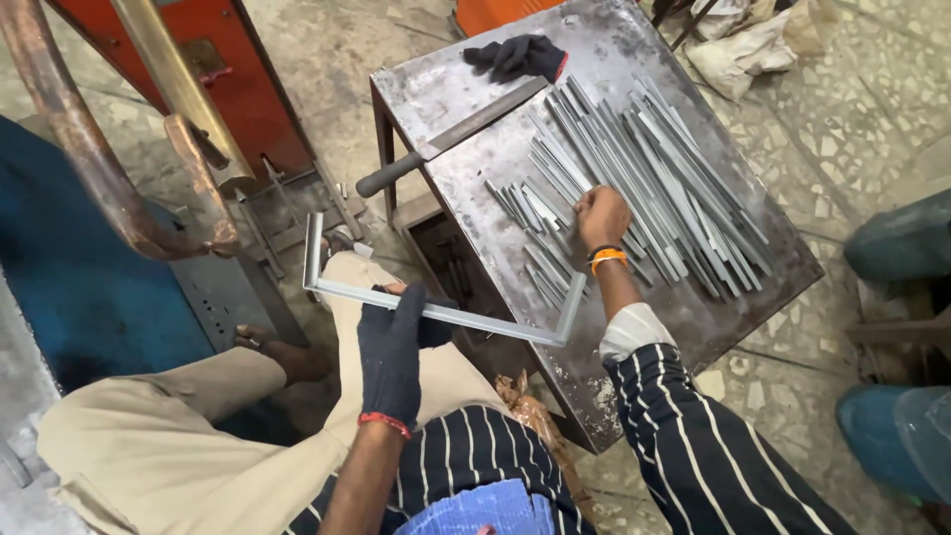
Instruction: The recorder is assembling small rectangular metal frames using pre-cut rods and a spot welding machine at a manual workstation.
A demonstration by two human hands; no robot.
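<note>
My left hand, in a dark glove, grips a U-shaped metal frame by its long bar, level above my lap. My bare right hand, with an orange band at the wrist, reaches onto the steel table and rests on a pile of short metal strips. Its fingers are curled on the strips; whether it grips one I cannot tell. A heap of several long metal strips lies to the right of that hand.
A dark glove lies at the table's far edge, with a long flat tool with a round handle beside it. A red machine with copper arms stands to the left. A box of parts sits under the table.
</note>
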